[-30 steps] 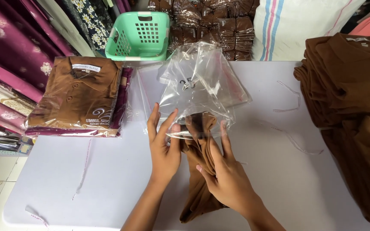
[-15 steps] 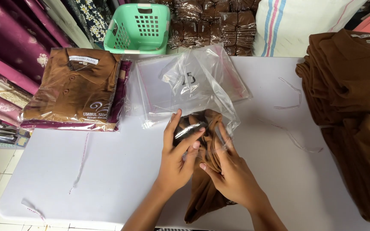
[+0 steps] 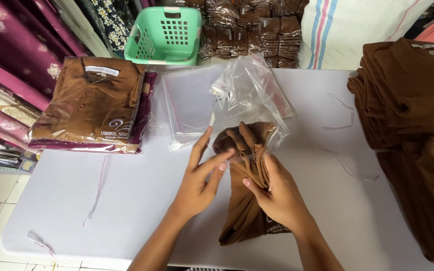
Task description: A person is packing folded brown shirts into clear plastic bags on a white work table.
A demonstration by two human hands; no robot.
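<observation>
Nearest the camera, a folded brown shirt [image 3: 249, 211] lay on the white bench [image 3: 141, 200], its far end already inside the mouth of a clear bag [image 3: 247, 100]. The right hand [image 3: 277, 193] was closed on the shirt's middle, fingers pressed into the cloth. The left hand [image 3: 199, 178], at nine o'clock of the shirt, was half open, its thumb and forefinger pinched on the bag's lip while the other fingers were spread.

The shirt was judged light and soft: it would sag and bunch unless gripped across its folded width, near the leading end. The bag was judged thin, slippery and easily torn or collapsed, best held at the rim on both sides of the opening.

At ten o'clock a stack of bagged shirts [image 3: 94, 108] was seen, and at three o'clock a pile of unbagged brown shirts [image 3: 413, 100]. Peeled strips [image 3: 345, 113] lay between. Farthest, at twelve o'clock, a green basket [image 3: 164, 35] stood off the bench.
</observation>
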